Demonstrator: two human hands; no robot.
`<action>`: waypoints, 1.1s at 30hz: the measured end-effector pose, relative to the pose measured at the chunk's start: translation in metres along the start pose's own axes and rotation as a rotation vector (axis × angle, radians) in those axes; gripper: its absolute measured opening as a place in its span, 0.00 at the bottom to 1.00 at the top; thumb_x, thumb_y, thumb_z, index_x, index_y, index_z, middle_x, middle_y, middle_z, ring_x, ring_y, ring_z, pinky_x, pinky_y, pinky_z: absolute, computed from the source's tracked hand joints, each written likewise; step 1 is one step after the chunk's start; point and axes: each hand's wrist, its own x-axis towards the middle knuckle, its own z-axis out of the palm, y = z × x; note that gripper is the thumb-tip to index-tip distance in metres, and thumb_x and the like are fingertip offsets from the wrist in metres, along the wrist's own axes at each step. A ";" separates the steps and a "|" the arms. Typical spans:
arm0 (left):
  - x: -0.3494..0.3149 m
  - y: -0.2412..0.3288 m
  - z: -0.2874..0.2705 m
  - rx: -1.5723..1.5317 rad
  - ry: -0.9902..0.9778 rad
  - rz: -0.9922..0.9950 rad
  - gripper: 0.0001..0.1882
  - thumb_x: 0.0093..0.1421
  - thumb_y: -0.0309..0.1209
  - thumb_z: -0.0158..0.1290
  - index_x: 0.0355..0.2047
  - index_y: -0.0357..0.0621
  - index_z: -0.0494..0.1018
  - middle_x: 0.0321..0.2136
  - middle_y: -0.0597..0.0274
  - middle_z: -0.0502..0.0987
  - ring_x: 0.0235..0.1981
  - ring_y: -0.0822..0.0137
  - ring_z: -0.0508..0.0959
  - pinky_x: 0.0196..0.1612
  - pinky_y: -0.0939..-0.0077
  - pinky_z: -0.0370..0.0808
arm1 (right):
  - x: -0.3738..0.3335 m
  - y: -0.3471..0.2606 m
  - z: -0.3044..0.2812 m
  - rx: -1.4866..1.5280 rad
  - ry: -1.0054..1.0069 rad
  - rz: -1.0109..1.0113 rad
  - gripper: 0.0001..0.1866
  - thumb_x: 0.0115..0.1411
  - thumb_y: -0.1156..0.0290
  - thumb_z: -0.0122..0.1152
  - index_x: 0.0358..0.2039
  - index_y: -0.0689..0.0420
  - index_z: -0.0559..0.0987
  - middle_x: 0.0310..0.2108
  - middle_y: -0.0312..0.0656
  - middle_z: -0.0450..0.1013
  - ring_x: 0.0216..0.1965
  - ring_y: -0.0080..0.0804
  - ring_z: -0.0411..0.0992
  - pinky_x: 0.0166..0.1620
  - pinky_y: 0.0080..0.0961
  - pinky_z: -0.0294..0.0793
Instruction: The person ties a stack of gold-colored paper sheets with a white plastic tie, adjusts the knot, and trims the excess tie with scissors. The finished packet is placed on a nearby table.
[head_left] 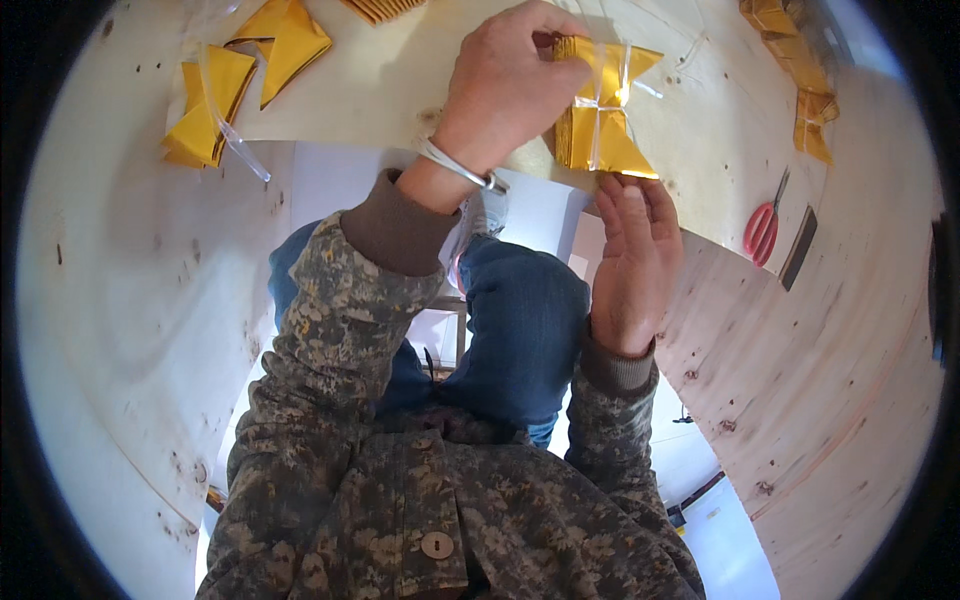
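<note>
A bundle of folded gold foil paper (585, 130) stands at the front of the table, bound round its middle with clear plastic strips. My left hand (515, 85) grips its upper left side between thumb and fingers. Beneath the bundle, my right hand (640, 245) reaches up with its fingers stretched out, the tips at the lower edge. I cannot tell how firmly they touch it.
Loose folded gold pieces (212, 105) lie at the far left with a clear strip (245, 150) over them. Red-handled scissors (762, 230) and a dark flat bar (797, 248) lie right, near the table edge. More tied gold bundles (795, 65) stand at the far right.
</note>
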 end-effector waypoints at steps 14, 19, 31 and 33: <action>-0.020 0.042 -0.002 -0.185 -0.014 0.120 0.14 0.58 0.23 0.61 0.45 0.35 0.77 0.40 0.61 0.80 0.45 0.71 0.79 0.49 0.78 0.78 | 0.003 -0.004 0.018 0.531 -0.122 -0.017 0.24 0.66 0.68 0.60 0.61 0.56 0.68 0.57 0.39 0.71 0.58 0.34 0.69 0.62 0.38 0.66; -0.031 0.065 0.004 -0.389 0.032 0.070 0.16 0.56 0.17 0.61 0.46 0.36 0.77 0.46 0.61 0.77 0.48 0.70 0.77 0.51 0.74 0.81 | 0.002 -0.001 0.029 0.574 -0.226 -0.146 0.28 0.62 0.68 0.65 0.62 0.53 0.68 0.58 0.38 0.71 0.60 0.34 0.68 0.67 0.43 0.60; -0.045 0.072 0.010 -0.509 0.062 0.113 0.18 0.56 0.17 0.62 0.47 0.35 0.75 0.42 0.61 0.78 0.45 0.72 0.78 0.48 0.77 0.80 | 0.004 0.012 0.017 0.780 -0.228 -0.047 0.30 0.60 0.75 0.65 0.62 0.54 0.67 0.58 0.41 0.70 0.59 0.37 0.68 0.67 0.43 0.59; -0.048 0.076 0.011 -0.615 0.025 0.062 0.18 0.56 0.17 0.63 0.47 0.34 0.74 0.42 0.60 0.78 0.44 0.72 0.78 0.48 0.77 0.80 | 0.005 0.013 0.016 0.681 -0.207 -0.151 0.31 0.59 0.76 0.66 0.63 0.55 0.67 0.58 0.41 0.70 0.59 0.36 0.68 0.68 0.42 0.59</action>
